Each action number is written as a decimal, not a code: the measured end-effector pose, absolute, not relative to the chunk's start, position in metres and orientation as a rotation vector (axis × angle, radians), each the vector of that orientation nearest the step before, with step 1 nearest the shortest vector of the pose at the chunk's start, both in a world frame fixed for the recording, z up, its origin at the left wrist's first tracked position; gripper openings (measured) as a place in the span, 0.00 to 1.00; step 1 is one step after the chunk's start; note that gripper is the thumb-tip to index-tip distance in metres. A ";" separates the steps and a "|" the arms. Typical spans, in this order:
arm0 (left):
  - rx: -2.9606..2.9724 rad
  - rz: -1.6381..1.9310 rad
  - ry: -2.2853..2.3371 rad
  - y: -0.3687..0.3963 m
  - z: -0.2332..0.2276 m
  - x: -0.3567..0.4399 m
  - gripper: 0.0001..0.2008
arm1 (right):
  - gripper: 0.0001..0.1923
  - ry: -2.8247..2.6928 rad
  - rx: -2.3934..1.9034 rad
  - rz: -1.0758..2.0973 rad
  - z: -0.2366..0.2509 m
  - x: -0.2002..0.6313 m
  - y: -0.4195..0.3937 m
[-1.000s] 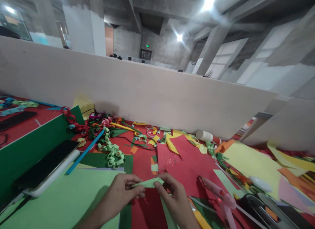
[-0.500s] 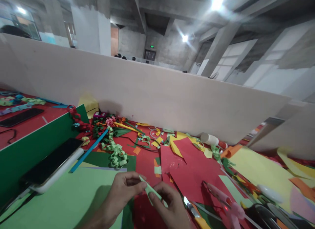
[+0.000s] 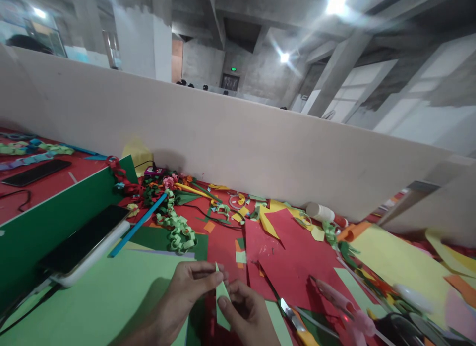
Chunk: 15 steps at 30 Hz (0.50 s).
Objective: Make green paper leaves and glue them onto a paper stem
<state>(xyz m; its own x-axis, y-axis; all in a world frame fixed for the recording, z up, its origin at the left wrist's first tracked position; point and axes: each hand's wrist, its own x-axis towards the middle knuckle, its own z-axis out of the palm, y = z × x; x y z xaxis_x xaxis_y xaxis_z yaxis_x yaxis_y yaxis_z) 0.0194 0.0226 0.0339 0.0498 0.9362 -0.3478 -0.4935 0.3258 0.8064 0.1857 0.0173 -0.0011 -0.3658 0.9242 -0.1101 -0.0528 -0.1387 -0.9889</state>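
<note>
Both hands pinch light-green paper strip (image 3: pixel 222 292), long axis upright near-to-far: left hand (image 3: pixel 186 294) grips its top, right hand (image 3: pixel 245 314) lower edge, utility knife (image 3: pixel 295 322) just right.

A small light-green paper strip (image 3: pixel 222 296) is standing nearly upright just above the near edge of the large light-green sheet (image 3: pixel 100 301), its narrow pointed tip aiming upward. It is looking folded or creased along its length, pale on the lit face and darker toward its lower end. The left hand (image 3: pixel 186 291) is pinching it near the top between thumb and fingers, while the right hand (image 3: pixel 247 314) is gripping its lower part from the other side.
</note>
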 end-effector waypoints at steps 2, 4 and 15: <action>0.559 1.171 1.025 0.023 0.033 0.019 0.30 | 0.24 -1.296 -1.055 1.597 -0.001 0.183 0.015; 0.561 1.176 1.040 0.024 0.033 0.019 0.31 | 0.25 -1.277 -1.069 1.595 -0.001 0.181 0.013; 0.651 1.170 1.008 0.024 0.031 0.016 0.26 | 0.26 -1.322 -1.142 1.521 -0.011 0.184 0.016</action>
<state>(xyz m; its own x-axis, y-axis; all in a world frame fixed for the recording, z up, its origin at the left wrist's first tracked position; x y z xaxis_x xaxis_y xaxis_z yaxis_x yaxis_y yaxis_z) 0.0156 0.0237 0.0307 0.0619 0.9524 -0.2985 -0.4363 0.2947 0.8502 0.1841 0.0157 -0.0107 -0.2707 0.9546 -0.1240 -0.0105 -0.1318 -0.9912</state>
